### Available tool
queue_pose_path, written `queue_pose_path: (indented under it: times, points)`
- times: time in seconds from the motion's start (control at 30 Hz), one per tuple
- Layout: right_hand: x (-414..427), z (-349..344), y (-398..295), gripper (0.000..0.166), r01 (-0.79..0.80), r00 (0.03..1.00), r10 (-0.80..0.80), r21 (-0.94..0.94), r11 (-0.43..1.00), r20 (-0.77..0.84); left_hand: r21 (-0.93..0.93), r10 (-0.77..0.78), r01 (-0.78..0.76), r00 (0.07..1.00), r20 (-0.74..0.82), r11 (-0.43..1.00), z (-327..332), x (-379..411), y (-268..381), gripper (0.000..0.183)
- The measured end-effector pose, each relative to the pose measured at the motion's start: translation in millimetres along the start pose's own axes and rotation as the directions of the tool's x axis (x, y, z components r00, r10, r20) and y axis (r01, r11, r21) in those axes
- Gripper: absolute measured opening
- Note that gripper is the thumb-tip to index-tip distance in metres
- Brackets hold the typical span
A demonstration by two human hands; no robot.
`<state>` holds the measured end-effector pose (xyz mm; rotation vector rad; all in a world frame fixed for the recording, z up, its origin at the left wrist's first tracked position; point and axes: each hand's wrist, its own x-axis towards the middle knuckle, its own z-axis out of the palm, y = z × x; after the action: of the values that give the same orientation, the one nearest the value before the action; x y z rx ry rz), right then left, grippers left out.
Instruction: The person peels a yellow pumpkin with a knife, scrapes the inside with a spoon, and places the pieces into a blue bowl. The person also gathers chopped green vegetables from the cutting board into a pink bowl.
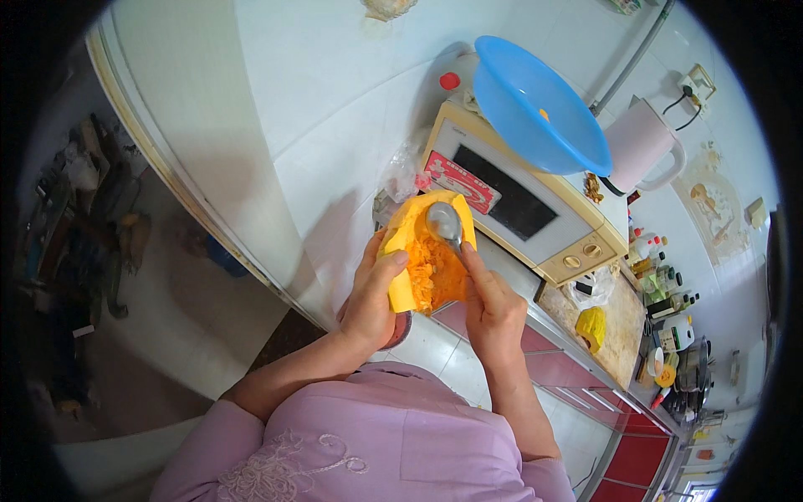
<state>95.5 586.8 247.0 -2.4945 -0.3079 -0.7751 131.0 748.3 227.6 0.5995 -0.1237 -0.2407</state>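
My left hand [371, 301] grips a cut piece of pumpkin [408, 216] by its left side, the thumb pressed over the rim. Its hollow faces up towards me, and stringy orange pulp with seeds [423, 273] fills the lower part. In my right hand [495, 307] is a metal spoon [443, 223], the index finger lying along its handle. The spoon's bowl rests within the upper part of the hollow, where the flesh looks smoother. Below the pumpkin, partly hidden by my left hand, shows the rim of a reddish container [401, 329].
A cream microwave [521, 194] stands ahead, bearing a tilted blue basin [533, 106] and a pale pink kettle [643, 147]. To the right, another pumpkin piece [590, 329] lies on a board [618, 345]. Several bottles [665, 285] line the wall. A white door edge [182, 157] is at left.
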Motion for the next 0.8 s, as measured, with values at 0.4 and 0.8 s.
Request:
queue_pose_path:
  times: [0.4, 0.8]
  points:
    - [-13.3, 4.3, 10.8, 0.054, 0.036, 0.999, -0.039, -0.083, 0.996, -0.033, 0.006, 0.006, -0.006, 0.999, -0.037, 1.000, -3.9, 4.3, -8.5, 0.055]
    - [1.8, 0.4, 6.9, 0.046, 0.001, 1.000, -0.001, -0.026, 1.000, -0.029, 0.134, 0.002, 0.002, 0.999, -0.032, 0.991, 1.3, 11.8, -6.3, 0.059]
